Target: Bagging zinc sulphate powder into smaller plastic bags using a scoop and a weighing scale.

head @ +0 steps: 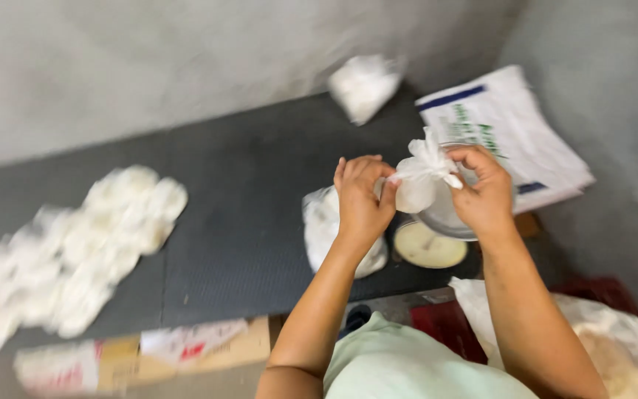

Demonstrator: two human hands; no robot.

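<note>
Both hands — left hand [362, 198], right hand [484, 193] — fingers pinched on small white bag [422, 177] — above scale [431, 244].

A heap of filled white bags [75, 258] lies on the dark mat [245, 199], well off to the left of the hands. One more white bag [364, 86] sits beyond them by the wall, a printed white sack [507, 133] lies just to their right, and flattened cardboard [142, 355] rests nearer, lower left.

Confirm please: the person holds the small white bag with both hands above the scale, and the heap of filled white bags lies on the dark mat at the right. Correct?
Not quite. In the head view both hands, left hand and right hand, do hold the small white bag above the scale, but the heap of bags lies at the left of the dark mat.
</note>
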